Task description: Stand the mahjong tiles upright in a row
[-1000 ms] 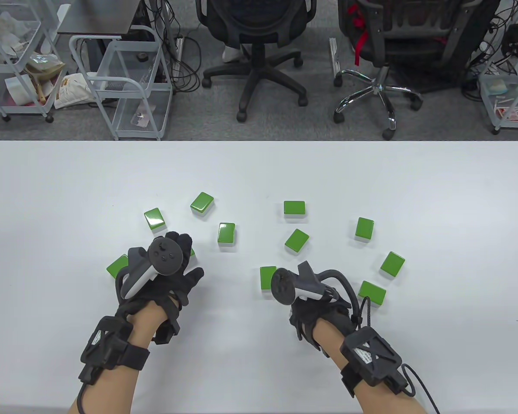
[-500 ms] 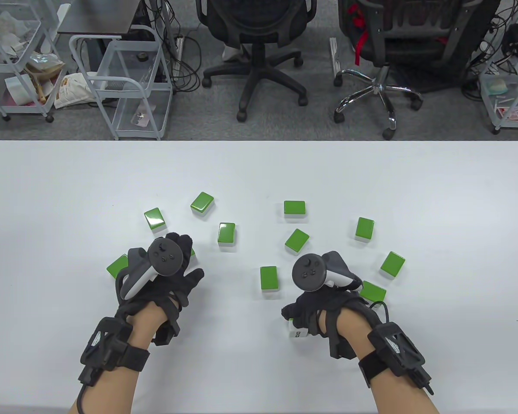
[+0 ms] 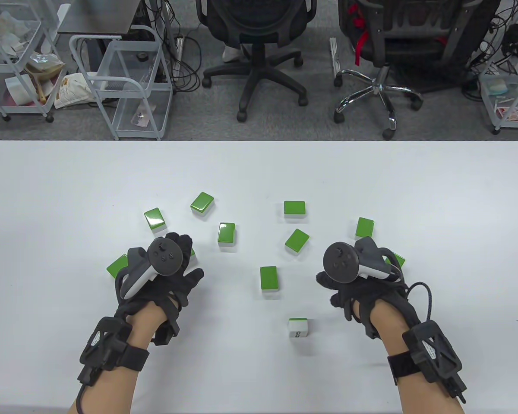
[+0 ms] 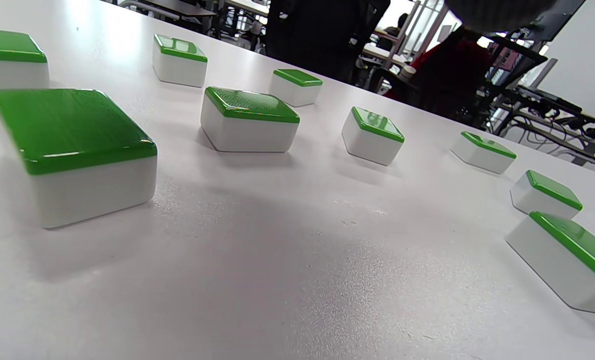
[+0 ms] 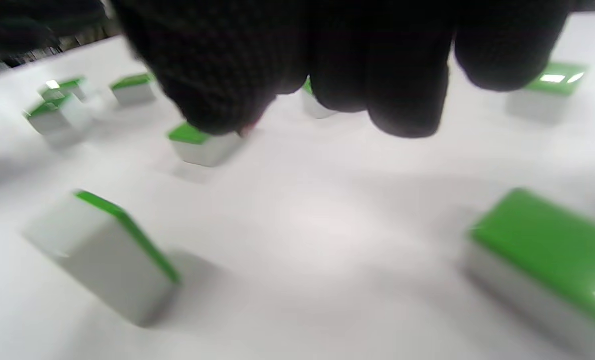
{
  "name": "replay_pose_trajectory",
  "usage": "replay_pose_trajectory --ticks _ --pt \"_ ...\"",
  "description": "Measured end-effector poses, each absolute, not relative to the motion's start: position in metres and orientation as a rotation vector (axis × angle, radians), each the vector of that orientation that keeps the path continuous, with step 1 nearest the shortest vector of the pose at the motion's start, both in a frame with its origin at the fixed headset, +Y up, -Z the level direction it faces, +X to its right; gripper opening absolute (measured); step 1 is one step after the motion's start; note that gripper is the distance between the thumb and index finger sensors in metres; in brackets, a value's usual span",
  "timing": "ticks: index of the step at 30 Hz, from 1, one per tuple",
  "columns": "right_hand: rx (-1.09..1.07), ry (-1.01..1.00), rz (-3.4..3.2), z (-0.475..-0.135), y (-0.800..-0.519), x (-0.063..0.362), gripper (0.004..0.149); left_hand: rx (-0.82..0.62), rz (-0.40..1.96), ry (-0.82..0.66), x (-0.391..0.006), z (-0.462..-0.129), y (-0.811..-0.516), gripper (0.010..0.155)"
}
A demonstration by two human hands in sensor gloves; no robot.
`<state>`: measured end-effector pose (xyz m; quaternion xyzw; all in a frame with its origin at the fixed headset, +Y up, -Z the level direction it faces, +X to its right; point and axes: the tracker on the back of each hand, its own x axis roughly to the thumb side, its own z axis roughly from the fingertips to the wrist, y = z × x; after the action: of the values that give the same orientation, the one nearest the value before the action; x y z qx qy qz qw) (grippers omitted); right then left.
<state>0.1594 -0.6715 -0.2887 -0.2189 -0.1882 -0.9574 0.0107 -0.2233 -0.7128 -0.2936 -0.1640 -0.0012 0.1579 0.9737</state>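
Observation:
Several green-backed mahjong tiles lie face down on the white table [image 3: 69,181], among them ones at the middle [image 3: 268,278], [image 3: 297,240] and at the back [image 3: 294,208]. One tile [image 3: 298,327] stands upright alone near the front, its white face toward me. My left hand [image 3: 183,263] rests palm down, fingers spread, between a tile at its left [image 3: 116,265] and one half hidden under its fingers. My right hand [image 3: 349,289] hovers palm down and empty over the right-hand tiles, right of the standing tile. Its fingers [image 5: 402,100] hang blurred in the right wrist view.
The left wrist view shows flat tiles close by [image 4: 72,150], [image 4: 250,120]. Two office chairs [image 3: 259,51], [image 3: 384,56] and wire carts [image 3: 125,82] stand beyond the table's far edge. Bare table lies to the left of the standing tile.
My right hand set a tile upright near the front, let go of it, and moved right and away toward the right-hand tiles. My left hand has not moved.

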Motion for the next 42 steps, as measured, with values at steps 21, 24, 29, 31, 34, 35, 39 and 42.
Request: replay_pose_trajectory --ticks 21,24,29,31,34,35,39,42 --pt "-0.757 -0.384 -2.408 -0.277 -0.744 0.184 0.086 -0.349 0.327 -0.007 -0.224 -0.294 -0.714 0.08" --pt "-0.713 -0.451 -2.558 -0.281 -0.742 0.192 0.085 -0.344 0.335 -0.003 -0.226 -0.295 -0.714 0.079" --pt "-0.69 -0.732 -2.941 -0.279 -0.727 0.19 0.083 -0.344 0.334 0.003 -0.227 -0.295 -0.714 0.079" --pt "-0.744 -0.881 -3.032 -0.274 -0.724 0.18 0.082 -0.346 0.335 0.004 -0.227 -0.295 -0.714 0.079" --pt "-0.815 -1.173 -3.046 -0.268 -0.729 0.163 0.081 -0.352 0.335 0.004 -0.227 -0.294 -0.714 0.079" --pt "-0.831 -1.289 -3.025 -0.266 -0.731 0.157 0.081 -0.353 0.338 0.005 -0.227 -0.294 -0.714 0.079" --pt "-0.856 -1.489 -2.942 -0.263 -0.74 0.139 0.077 -0.35 0.339 0.004 -0.227 -0.294 -0.714 0.079" --pt "-0.839 -1.481 -2.947 -0.269 -0.741 0.136 0.072 -0.352 0.34 0.001 -0.226 -0.294 -0.715 0.079"
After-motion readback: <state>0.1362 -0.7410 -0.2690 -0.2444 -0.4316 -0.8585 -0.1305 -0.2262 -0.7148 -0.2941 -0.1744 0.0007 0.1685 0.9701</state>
